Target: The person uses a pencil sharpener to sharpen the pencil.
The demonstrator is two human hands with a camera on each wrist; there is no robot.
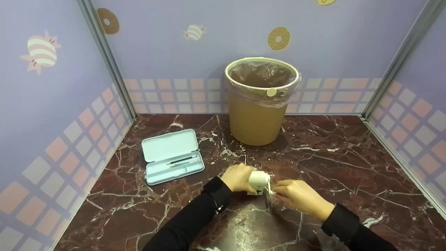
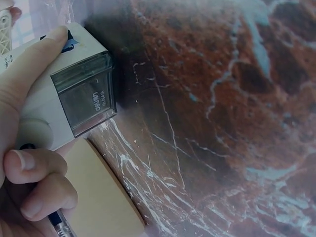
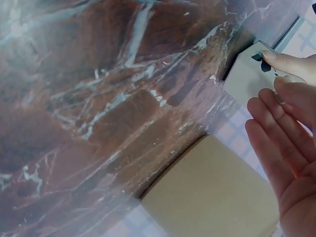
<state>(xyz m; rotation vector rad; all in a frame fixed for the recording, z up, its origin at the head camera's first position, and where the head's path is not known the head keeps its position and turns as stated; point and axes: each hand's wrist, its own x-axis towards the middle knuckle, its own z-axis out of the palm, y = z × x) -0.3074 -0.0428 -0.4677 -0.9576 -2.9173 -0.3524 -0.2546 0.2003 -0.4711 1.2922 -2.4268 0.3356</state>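
A white hand-crank pencil sharpener (image 1: pixel 257 178) is on the marbled tabletop, in front of the bin. My left hand (image 1: pixel 237 177) grips its body, with the thumb across the top in the left wrist view. There, the sharpener's clear dark shavings drawer (image 2: pixel 86 96) faces the camera. A dark, slim pencil (image 2: pixel 58 221) shows between the curled left fingers; its upper end is hidden by them. At the sharpener's right side, my right hand (image 1: pixel 301 197) pinches the end of the crank handle (image 1: pixel 268 186). In the right wrist view the right fingers (image 3: pixel 266 111) overlap the sharpener.
A light-blue pencil case (image 1: pixel 170 144) lies open at the left, with several pencils (image 1: pixel 182 161) in its tray. Behind the hands stands a yellowish bin (image 1: pixel 256 122) with a clear plastic liner (image 1: pixel 275 99). Patterned panels (image 1: pixel 174 94) enclose the table at the back and sides.
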